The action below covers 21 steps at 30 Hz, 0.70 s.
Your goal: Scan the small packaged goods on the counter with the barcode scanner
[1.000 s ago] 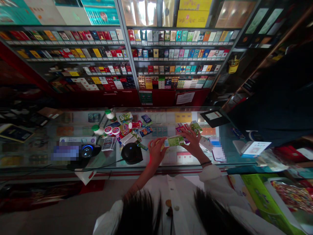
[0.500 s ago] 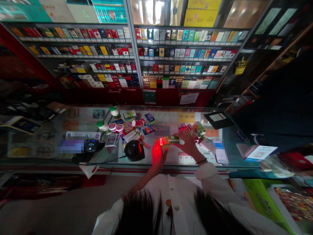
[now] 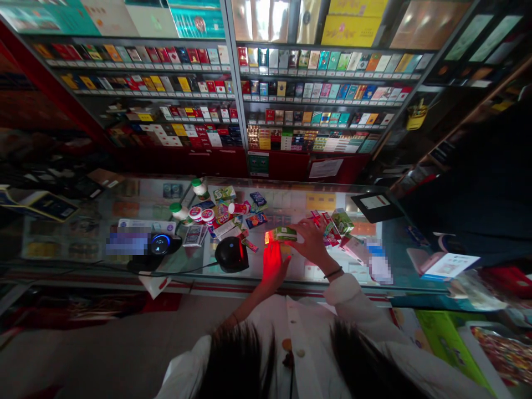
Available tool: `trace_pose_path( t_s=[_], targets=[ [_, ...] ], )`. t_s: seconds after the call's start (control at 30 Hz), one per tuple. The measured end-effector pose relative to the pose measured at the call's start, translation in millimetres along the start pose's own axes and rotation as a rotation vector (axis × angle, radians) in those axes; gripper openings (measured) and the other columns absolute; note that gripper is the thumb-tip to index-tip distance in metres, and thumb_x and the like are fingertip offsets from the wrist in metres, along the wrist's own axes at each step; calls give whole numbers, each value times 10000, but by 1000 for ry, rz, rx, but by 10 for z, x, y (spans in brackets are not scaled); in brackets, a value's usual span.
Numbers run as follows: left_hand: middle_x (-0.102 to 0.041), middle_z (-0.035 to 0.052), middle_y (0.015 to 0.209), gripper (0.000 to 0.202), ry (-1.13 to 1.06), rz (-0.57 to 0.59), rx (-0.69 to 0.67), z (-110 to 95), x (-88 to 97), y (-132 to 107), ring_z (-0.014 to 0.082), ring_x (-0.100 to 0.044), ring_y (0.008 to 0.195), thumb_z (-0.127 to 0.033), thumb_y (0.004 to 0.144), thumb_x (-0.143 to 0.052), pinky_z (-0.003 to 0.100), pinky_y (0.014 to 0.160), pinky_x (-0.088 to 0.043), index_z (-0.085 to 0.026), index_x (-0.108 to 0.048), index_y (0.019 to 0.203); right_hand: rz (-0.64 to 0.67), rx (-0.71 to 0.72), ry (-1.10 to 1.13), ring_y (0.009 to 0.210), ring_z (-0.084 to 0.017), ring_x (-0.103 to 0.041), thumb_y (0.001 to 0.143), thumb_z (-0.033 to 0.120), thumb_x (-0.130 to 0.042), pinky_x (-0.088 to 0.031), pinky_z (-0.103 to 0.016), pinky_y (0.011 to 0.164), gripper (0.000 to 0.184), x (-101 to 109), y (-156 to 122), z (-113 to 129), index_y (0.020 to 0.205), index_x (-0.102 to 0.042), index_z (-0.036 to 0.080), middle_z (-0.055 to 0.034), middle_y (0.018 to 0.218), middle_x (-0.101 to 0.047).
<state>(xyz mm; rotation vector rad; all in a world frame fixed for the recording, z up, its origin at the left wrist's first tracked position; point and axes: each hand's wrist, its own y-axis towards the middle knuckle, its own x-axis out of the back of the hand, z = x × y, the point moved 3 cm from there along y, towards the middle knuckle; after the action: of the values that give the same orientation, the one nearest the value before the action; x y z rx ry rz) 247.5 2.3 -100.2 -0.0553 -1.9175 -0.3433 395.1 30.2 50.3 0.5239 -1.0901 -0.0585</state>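
Observation:
A small green box, its left end lit red, is held level above the glass counter. My right hand grips the box by its right end, fingers on the far side and thumb on the near side. Glowing red, my left hand reaches up to the left end; its fingertips touch there, while the thumb stands apart from the box. To the left of that hand sits a black desktop scanner with a red glow facing the box. Another green box and several small packets lie beyond my right hand.
Candy packs and tubs, including a green-capped bottle, crowd the counter left of centre. A round device with a blue-lit ring stands farther left. A black folder lies at right. Shelves of cigarette packs rise behind.
The green box has turned slightly and shifted a little left with my right hand. My left hand stays at its left end. The round device's ring now shines blue.

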Motion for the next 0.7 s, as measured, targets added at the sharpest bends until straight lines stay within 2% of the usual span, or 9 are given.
trace_pose_path(
  t_s=[0.17, 0.37, 0.5, 0.63, 0.7],
  targets=[
    [-494, 239, 1559, 634, -15, 2, 40, 8, 31, 44, 358, -382, 1518, -409, 1015, -484, 552, 1231, -351, -18, -450, 1513, -88, -204, -142, 1201, -319, -553, 963, 462, -602, 47, -645, 1195, 339, 50, -137, -345, 1227, -718, 284, -71, 1169, -765],
    [-493, 214, 1569, 633, -2, -11, 26, -43, 72, 56, 352, -369, 1527, -411, 1010, -477, 561, 1241, -338, -62, -446, 1537, -60, -479, -287, 1258, -333, -470, 982, 477, -536, -51, -646, 1161, 416, 183, -339, -938, 1323, -667, 279, -74, 1240, -734],
    [-464, 230, 1584, 673, 31, -27, 19, -57, 117, 93, 380, -357, 1527, -431, 1003, -496, 587, 1245, -311, -27, -437, 1537, 12, -605, -310, 1171, -317, -497, 989, 515, -487, -56, -682, 1139, 461, 293, -385, -1304, 1374, -623, 302, -74, 1147, -739],
    [-430, 204, 1615, 684, 79, 7, 34, -96, 239, 217, 380, -301, 1553, -428, 1007, -488, 602, 1264, -255, -52, -391, 1571, 81, -713, -337, 1113, -321, -519, 969, 561, -478, -131, -690, 1115, 475, 331, -361, -1613, 1285, -658, 257, -91, 1025, -736],
    [-391, 196, 1640, 692, 104, 35, 65, -116, 303, 303, 369, -253, 1572, -410, 1008, -482, 596, 1275, -228, -56, -356, 1589, 90, -722, -377, 1121, -334, -516, 966, 564, -473, -157, -690, 1107, 480, 322, -334, -1717, 1245, -668, 225, -109, 1007, -729]
  ],
)
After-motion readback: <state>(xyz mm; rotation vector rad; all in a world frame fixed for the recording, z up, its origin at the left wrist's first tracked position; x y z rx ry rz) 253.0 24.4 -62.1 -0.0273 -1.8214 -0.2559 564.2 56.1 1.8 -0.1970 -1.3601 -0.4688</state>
